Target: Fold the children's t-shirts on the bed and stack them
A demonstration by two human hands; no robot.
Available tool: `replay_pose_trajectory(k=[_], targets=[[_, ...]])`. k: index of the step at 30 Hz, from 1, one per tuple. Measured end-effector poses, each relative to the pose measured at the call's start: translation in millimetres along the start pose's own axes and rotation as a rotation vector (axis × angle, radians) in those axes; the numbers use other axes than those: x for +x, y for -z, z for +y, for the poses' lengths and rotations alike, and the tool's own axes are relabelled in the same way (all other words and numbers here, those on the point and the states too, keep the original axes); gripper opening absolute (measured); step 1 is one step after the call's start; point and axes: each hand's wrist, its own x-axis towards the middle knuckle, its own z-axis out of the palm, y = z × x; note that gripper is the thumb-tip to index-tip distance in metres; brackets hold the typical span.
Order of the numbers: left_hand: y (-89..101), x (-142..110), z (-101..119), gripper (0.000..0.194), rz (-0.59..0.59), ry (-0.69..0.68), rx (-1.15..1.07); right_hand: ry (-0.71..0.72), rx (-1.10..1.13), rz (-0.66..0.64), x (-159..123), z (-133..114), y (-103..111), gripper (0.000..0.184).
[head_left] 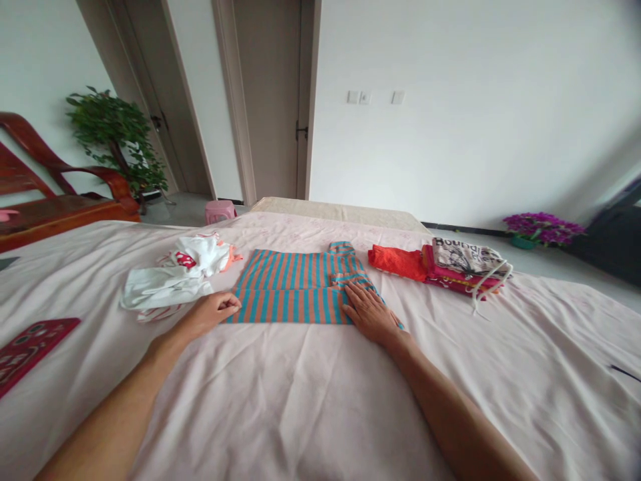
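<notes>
Teal and orange stripes run across the folded garment (293,270), which lies near the middle of the pale sheet (310,407), its near edge fairly straight and a crease or lapped edge crossing it from side to side. On its right end the right hand (369,312) rests palm down, fingers slightly spread, beside a bunched strip of the same striped cloth. Fingers curled, the left hand (215,311) is at the near left corner; whether it pinches the fabric or just rests against it, I cannot tell from this angle.

Smoothing works best with light, even pressure, drawn from the centre outward so the stripes stay parallel; the left corner wants steadying without a tug. The bunched strip looks bulkiest and would likely leave a ridge unless flattened first.

Toward the sheet's left edge, a white heap of clothes (173,280) lies just beyond the left hand, with a red phone-like object (37,351) nearer the viewer. Right of the garment, a red cloth (398,260) sits close to its far corner, touching a folded stack (463,264) with a trailing white cord (475,300). The widest room for moving is the wrinkled stretch on the near side.
</notes>
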Motion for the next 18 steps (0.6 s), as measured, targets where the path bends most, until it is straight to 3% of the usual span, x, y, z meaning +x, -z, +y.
replay_pose_trajectory(k=[9, 18], targets=[[1.2, 5.5, -2.5, 0.029, -0.033, 0.133, -0.098, -0.013, 0.009, -0.012, 0.9, -0.4, 0.4, 0.060], [0.8, 5.1, -4.0, 0.032, -0.026, 0.136, -0.073, -0.003, 0.013, 0.015, -0.6, 0.2, -1.1, 0.058]])
